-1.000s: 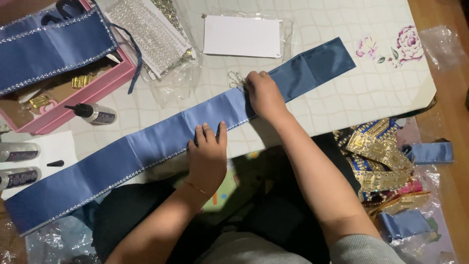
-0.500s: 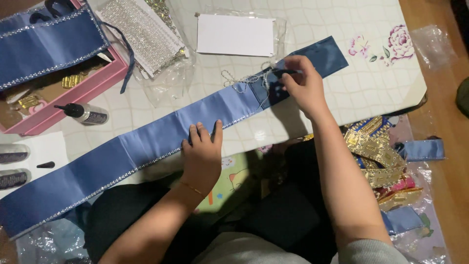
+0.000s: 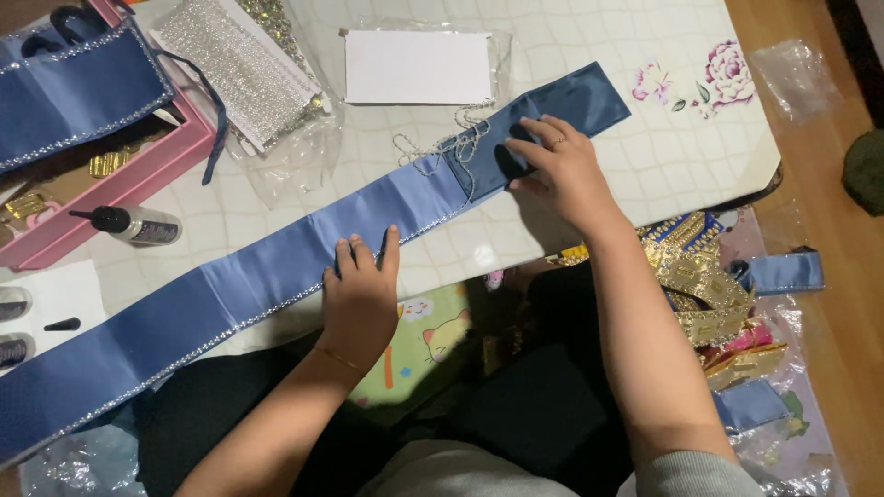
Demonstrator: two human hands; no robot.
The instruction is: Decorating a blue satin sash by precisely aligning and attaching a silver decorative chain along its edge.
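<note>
While left hand (image 3: 361, 296) lies flat, fingers spread, pinning blue ribbon (image 3: 276, 267), right hand (image 3: 562, 170) at two o'clock presses open-fingered beside bead trim (image 3: 442, 147); best keep ribbon taut, edge aligned.

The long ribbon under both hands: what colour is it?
Blue satin ribbon with a silvery beaded edge, best seen in the head view.

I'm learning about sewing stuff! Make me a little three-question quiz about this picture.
1. True or false: the left hand lies flat on the long blue sash.
2. What does the right hand touch? A) the glue bottle B) the sash's darker end, beside the loose rhinestone chain C) the white card
3. What colour is the box at the upper left?

Key: 1 true; 2 B; 3 pink.
</note>
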